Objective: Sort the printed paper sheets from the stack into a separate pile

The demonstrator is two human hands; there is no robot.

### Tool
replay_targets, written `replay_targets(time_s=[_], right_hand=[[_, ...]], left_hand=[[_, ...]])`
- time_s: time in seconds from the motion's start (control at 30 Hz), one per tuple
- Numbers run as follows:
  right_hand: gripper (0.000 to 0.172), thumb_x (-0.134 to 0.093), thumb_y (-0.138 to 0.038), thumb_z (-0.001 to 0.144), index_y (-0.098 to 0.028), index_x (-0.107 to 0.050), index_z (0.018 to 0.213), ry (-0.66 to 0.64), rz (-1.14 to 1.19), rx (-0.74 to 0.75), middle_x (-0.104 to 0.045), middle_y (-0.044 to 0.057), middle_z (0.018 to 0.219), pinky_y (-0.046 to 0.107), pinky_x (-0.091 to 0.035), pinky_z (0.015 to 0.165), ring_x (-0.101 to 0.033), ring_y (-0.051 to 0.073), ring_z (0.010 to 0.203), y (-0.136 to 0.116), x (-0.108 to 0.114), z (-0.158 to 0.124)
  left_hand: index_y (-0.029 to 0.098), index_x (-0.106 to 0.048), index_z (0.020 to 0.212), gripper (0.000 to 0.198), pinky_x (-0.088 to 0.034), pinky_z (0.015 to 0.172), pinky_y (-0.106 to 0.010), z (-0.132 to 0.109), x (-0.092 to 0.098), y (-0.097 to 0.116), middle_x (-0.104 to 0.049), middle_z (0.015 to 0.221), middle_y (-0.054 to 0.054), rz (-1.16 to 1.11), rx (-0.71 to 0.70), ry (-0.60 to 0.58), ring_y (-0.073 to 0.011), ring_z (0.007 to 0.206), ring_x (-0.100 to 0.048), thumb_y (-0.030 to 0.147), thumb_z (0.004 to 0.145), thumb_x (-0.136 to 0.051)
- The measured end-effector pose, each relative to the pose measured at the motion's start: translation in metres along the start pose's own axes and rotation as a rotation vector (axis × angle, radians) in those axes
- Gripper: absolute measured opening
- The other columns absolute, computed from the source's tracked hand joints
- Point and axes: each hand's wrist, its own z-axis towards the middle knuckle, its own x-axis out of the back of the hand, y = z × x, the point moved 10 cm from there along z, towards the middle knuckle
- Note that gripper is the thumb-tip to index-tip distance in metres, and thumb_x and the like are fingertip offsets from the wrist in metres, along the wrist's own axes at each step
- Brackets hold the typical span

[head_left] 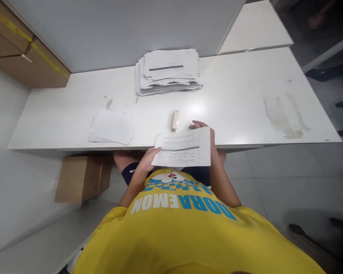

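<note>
A printed sheet of paper [183, 150], with text lines and one dark bar, is held over the table's front edge and my lap. My left hand [148, 159] grips its left edge, thumb on top. Behind the sheet's upper right corner is my right hand [201, 125], partly covered by the paper; its visible fingers stretch out to the left, somewhat apart. Whether it touches the sheet I cannot tell. A cream stapler [175, 120] lies on the table just beyond the sheet, between both hands and touched by neither.
A thick stack of printed papers [171, 70] sits at the back of the white table [231, 95]. To the left lies a smaller pile of blank-looking sheets [112, 126]. Cardboard boxes stand at the back left [45, 64] and below the table [77, 179]. A grey panel [125, 30] rises behind.
</note>
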Motion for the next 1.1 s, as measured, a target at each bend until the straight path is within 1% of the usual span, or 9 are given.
replay_targets(time_s=[0.1, 0.27, 0.33, 0.43, 0.6, 0.73, 0.87, 1.0, 1.1], right_hand=[[0.06, -0.052, -0.067, 0.089, -0.02, -0.07, 0.121, -0.054, 0.2, -0.156, -0.073, 0.011, 0.116, 0.044, -0.055, 0.092, -0.067, 0.03, 0.11, 0.013, 0.011, -0.021], [0.083, -0.023, -0.08, 0.092, -0.02, -0.058, 0.139, -0.2, 0.359, -0.278, -0.074, 0.011, 0.099, 0.044, -0.06, 0.078, -0.072, 0.029, 0.092, 0.032, 0.023, -0.058], [0.084, -0.044, -0.078, 0.088, -0.023, -0.045, 0.151, -0.199, 0.332, -0.334, -0.074, 0.009, 0.097, 0.042, -0.06, 0.073, -0.072, 0.027, 0.085, 0.044, 0.028, -0.07], [0.108, -0.074, -0.061, 0.076, -0.025, -0.02, 0.162, -0.175, 0.355, -0.329, -0.074, 0.006, 0.101, 0.04, -0.06, 0.072, -0.07, 0.024, 0.083, 0.049, 0.032, -0.079], [0.106, -0.073, -0.051, 0.078, -0.023, -0.017, 0.163, -0.044, 0.384, -0.206, -0.074, 0.007, 0.105, 0.044, -0.059, 0.084, -0.069, 0.025, 0.095, 0.046, 0.04, -0.068], [0.104, -0.072, -0.049, 0.079, -0.02, -0.017, 0.163, 0.034, 0.317, -0.179, -0.073, 0.009, 0.105, 0.047, -0.057, 0.094, -0.069, 0.026, 0.101, 0.053, 0.048, -0.053], [0.101, -0.069, -0.049, 0.08, -0.021, -0.018, 0.163, 0.052, 0.282, -0.163, -0.073, 0.008, 0.104, 0.047, -0.057, 0.092, -0.068, 0.025, 0.099, 0.062, 0.046, -0.044], [0.102, -0.068, -0.047, 0.077, -0.016, -0.02, 0.162, 0.078, 0.292, -0.196, -0.072, 0.009, 0.104, 0.046, -0.056, 0.094, -0.068, 0.025, 0.1, 0.072, 0.041, -0.043], [0.1, -0.068, -0.046, 0.077, -0.016, -0.022, 0.161, 0.091, 0.315, -0.224, -0.071, 0.009, 0.107, 0.045, -0.056, 0.095, -0.067, 0.025, 0.101, 0.076, 0.04, -0.047]], left_hand=[[0.013, -0.076, 0.083, 0.028, -0.059, 0.078, -0.035, 0.008, 0.0, 0.003, -0.079, 0.082, -0.011, 0.041, -0.018, 0.017, -0.0293, 0.087, -0.077, 0.034, 0.067, -0.085], [0.011, -0.076, 0.092, 0.026, -0.06, 0.084, -0.038, 0.02, -0.009, 0.013, -0.079, 0.081, -0.011, 0.088, 0.023, 0.031, -0.0291, 0.086, -0.077, 0.03, 0.074, -0.081], [0.011, -0.076, 0.096, 0.026, -0.059, 0.089, -0.039, 0.021, -0.014, 0.013, -0.079, 0.084, -0.012, 0.066, 0.05, 0.022, -0.0293, 0.091, -0.077, 0.03, 0.078, -0.078], [0.013, -0.075, 0.104, 0.031, -0.058, 0.094, -0.038, 0.02, -0.023, 0.013, -0.08, 0.095, -0.012, -0.012, 0.06, -0.029, -0.029, 0.102, -0.075, 0.038, 0.087, -0.067], [0.015, -0.071, 0.115, 0.046, -0.059, 0.094, -0.038, 0.014, -0.028, 0.02, -0.077, 0.112, -0.012, -0.034, -0.026, 0.006, -0.0283, 0.11, -0.071, 0.051, 0.095, -0.05], [0.021, -0.063, 0.128, 0.045, -0.057, 0.097, -0.034, 0.002, -0.024, 0.031, -0.068, 0.132, -0.01, 0.056, -0.213, 0.089, -0.0236, 0.116, -0.068, 0.048, 0.094, -0.053], [0.031, -0.046, 0.146, 0.058, -0.051, 0.106, -0.035, -0.018, -0.022, 0.053, -0.046, 0.157, -0.007, 0.368, -0.49, 0.216, -0.0252, 0.14, -0.051, 0.049, 0.093, -0.058], [0.031, -0.042, 0.151, 0.06, -0.041, 0.115, -0.042, -0.03, -0.048, 0.076, -0.038, 0.162, -0.008, 0.863, -0.756, 0.232, -0.028, 0.147, -0.04, 0.053, 0.096, -0.051], [0.023, -0.045, 0.15, 0.058, -0.031, 0.122, -0.047, -0.025, -0.079, 0.078, -0.045, 0.158, -0.01, 1.156, -0.89, 0.113, -0.0297, 0.147, -0.038, 0.049, 0.099, -0.044]])
